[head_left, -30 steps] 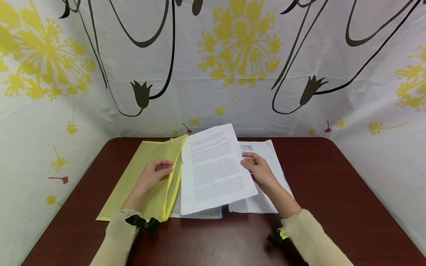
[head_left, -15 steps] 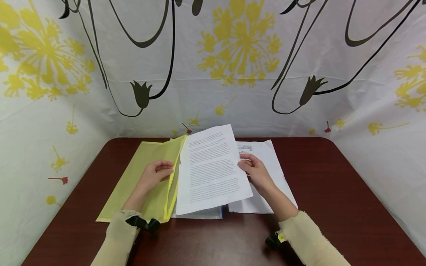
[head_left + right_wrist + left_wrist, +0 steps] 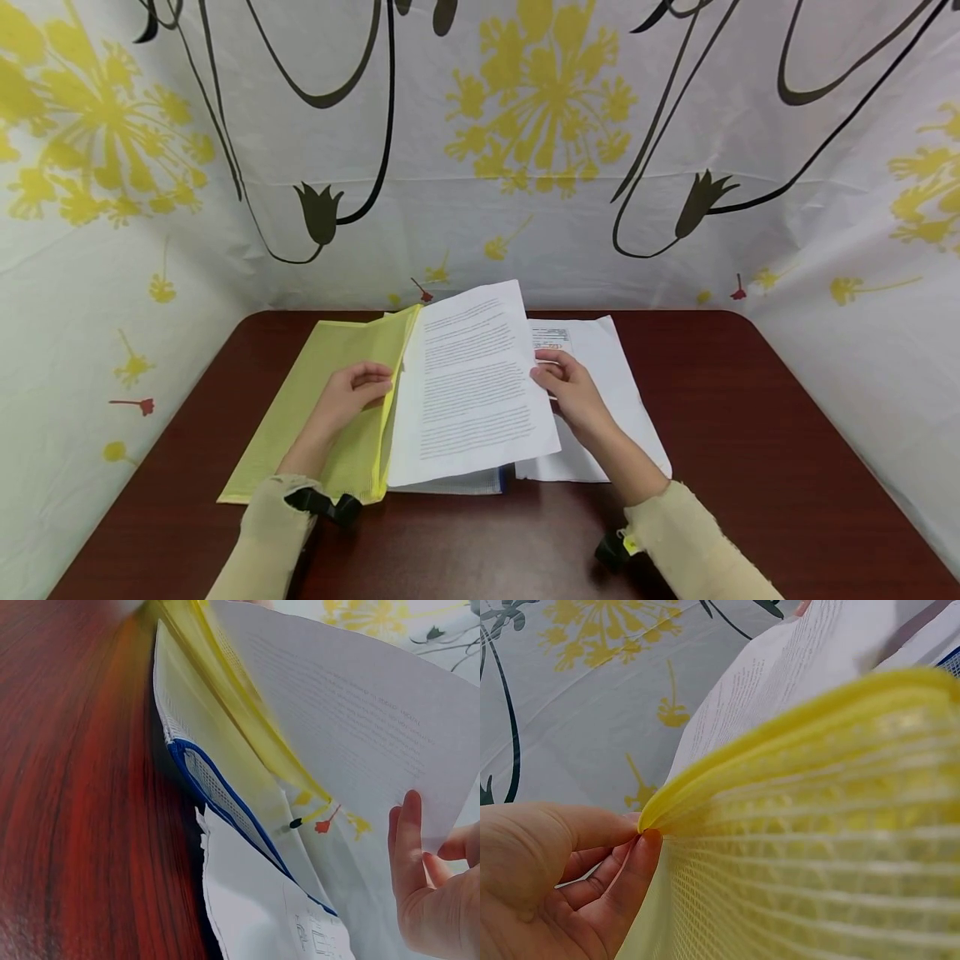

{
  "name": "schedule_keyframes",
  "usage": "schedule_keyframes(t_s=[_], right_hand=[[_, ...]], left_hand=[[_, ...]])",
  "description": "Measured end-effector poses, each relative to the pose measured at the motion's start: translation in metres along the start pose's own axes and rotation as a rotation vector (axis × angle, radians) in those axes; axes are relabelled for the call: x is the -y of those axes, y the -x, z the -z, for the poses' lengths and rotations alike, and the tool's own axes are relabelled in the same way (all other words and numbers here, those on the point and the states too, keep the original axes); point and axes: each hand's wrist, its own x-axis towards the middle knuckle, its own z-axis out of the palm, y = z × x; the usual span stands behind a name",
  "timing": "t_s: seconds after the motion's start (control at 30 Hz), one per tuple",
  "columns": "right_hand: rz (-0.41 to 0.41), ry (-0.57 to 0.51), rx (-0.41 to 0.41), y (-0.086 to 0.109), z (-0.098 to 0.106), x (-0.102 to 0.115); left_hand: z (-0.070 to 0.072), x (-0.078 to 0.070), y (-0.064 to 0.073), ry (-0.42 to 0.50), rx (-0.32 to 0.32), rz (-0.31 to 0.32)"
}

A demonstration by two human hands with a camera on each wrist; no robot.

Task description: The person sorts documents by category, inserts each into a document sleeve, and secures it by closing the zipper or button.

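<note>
My left hand (image 3: pixel 341 408) pinches the opening edge of a yellow mesh document pouch (image 3: pixel 273 433) lying at the left. The left wrist view shows its yellow rim (image 3: pixel 780 727) between thumb and fingertips, lifted from the other side. A printed sheet of paper (image 3: pixel 468 383) is held tilted by my right hand (image 3: pixel 577 396), thumb and fingers at its right edge. The sheet's left edge is right at the pouch's opening, partly hidden behind the yellow rim. In the right wrist view, the sheet (image 3: pixel 337 712) slopes above the pouch.
Under the sheet lies a second mesh pouch with a blue edge (image 3: pixel 483 481). To its right is a white packet (image 3: pixel 626 408) with a printed label. All rest on a dark red-brown table (image 3: pixel 750 467), with a patterned curtain (image 3: pixel 465 233) behind.
My right hand has moved left and slightly down, bringing the sheet's left edge to the pouch's opening. More of the white packet shows. The left hand keeps its pinch almost in place.
</note>
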Motion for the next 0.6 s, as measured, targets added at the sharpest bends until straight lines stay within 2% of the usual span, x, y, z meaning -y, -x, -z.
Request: schedule_keyframes(t_s=[0.6], right_hand=[[0.028, 0.014, 0.017, 0.005, -0.012, 0.001]], left_hand=[[-0.003, -0.002, 0.001, 0.014, -0.001, 0.019]])
